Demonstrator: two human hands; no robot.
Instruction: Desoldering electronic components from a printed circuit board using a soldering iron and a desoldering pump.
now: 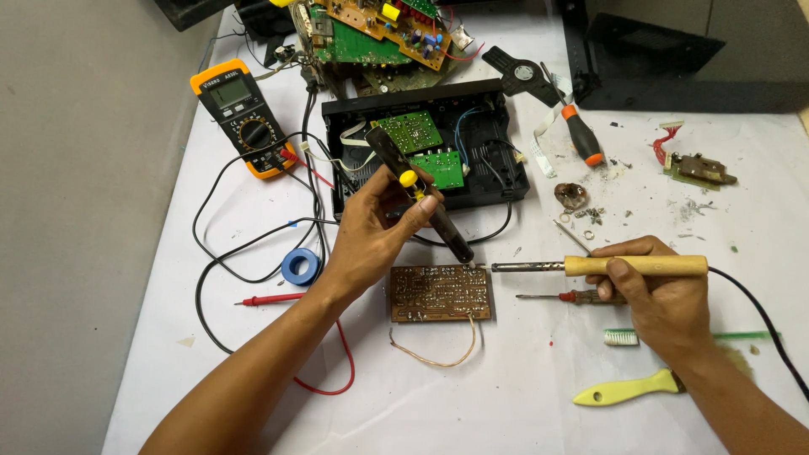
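My left hand (375, 232) grips a black desoldering pump (421, 202) with a yellow button, its nozzle slanting down to the top right corner of a brown circuit board (440, 293) lying solder side up. My right hand (653, 295) holds a soldering iron (624, 266) by its yellow handle, lying level. The metal tip of the iron meets the same corner of the board, beside the pump nozzle. A thin bare wire (438, 354) loops from the board's front edge.
An open black case (425, 147) with green boards sits behind. A yellow multimeter (240, 114) with red and black leads, a blue tape roll (301, 266), an orange-tipped screwdriver (580, 135), a small red screwdriver (565, 297), a yellow-handled tool (628, 389) and a toothbrush (624, 337) lie around.
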